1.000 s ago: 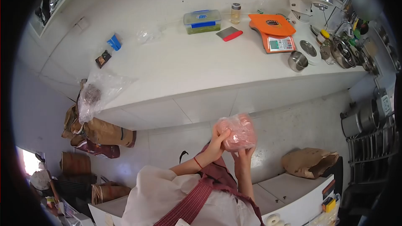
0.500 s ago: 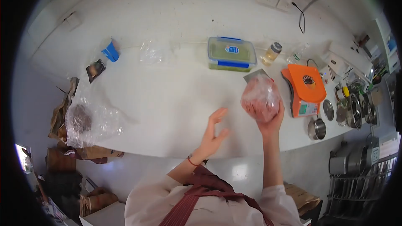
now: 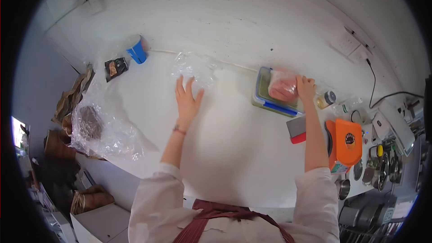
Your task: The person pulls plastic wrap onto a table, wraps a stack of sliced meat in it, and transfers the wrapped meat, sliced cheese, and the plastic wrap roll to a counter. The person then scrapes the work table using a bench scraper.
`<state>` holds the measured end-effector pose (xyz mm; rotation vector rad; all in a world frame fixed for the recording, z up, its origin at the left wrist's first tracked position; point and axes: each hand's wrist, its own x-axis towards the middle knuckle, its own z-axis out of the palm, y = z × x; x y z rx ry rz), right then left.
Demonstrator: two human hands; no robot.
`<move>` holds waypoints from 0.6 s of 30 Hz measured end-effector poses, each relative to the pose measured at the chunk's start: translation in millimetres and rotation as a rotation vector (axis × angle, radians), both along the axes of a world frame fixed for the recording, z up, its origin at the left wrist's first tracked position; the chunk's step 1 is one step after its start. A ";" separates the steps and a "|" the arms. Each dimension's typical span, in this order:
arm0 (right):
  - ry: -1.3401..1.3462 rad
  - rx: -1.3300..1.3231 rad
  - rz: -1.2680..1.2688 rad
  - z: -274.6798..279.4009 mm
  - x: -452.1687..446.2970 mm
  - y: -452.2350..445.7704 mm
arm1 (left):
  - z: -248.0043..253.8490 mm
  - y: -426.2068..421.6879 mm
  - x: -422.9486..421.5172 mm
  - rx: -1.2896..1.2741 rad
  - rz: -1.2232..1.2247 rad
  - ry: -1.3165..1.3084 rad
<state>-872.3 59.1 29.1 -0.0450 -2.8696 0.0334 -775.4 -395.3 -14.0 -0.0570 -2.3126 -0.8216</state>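
Pink and wrapped in clear film, the pack (image 3: pixel 282 86) is over the lid of the green box (image 3: pixel 262 85) with blue clips. It is a bit blurry, so I can't tell if it sits flat on the lid or hangs just above it.

The right hand (image 3: pixel 307 86) has its fingers bent around the right side of the pack. The thumb is hard to see, and so is how tight the grip is. The left hand (image 3: pixel 187 103) is left of the box, with its fingers spread wide and holding nothing that I can see. Its fingertips are near some crumpled plastic (image 3: pixel 193 68), but I can't tell if they touch it.

My guess is that this step is placing or lifting the pack at the box. Letting go calls for the pack to be flat on the lid first, then the fingers opening slowly. Picking it up calls for a firm but soft hold, as the film may slip. The right arm also needs care, because the scraper (image 3: pixel 296 127) is near it, just in front of the box.

Right of the box are a jar (image 3: pixel 325 101) and a bottle (image 3: pixel 348 106). The orange scale (image 3: pixel 351 140) is to the right and nearer the person. Far left of the box, on the table (image 3: pixel 238 157), is a blue cup (image 3: pixel 137 53).
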 end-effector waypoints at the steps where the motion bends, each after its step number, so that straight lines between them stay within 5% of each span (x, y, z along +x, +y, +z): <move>1: 0.082 0.073 0.092 12.7 17.1 2.0 | 5.9 -12.3 -31.5 -0.065 0.067 0.040; 4: 0.154 0.078 0.204 -6.7 33.3 35.7 | 29.7 -17.5 -97.7 -0.197 0.251 -0.143; 6: 0.149 0.006 0.236 -17.8 33.0 48.8 | 40.9 -5.3 -116.6 -0.104 0.174 -0.515; 9: 0.129 -0.363 -0.074 -34.7 49.2 50.9 | -6.8 9.4 -116.4 -0.165 -0.098 -0.667; 15: 0.298 -0.309 -0.163 -78.6 55.1 75.5 | -53.0 22.4 29.5 -0.309 -0.528 -0.328; 17: -0.167 -0.902 -0.285 -62.4 57.4 77.7 | -41.6 20.9 96.6 -0.340 -0.743 -0.473; 18: -0.171 -0.906 -0.284 -59.8 57.1 83.3 | -25.6 18.9 125.3 -0.368 -0.869 -0.608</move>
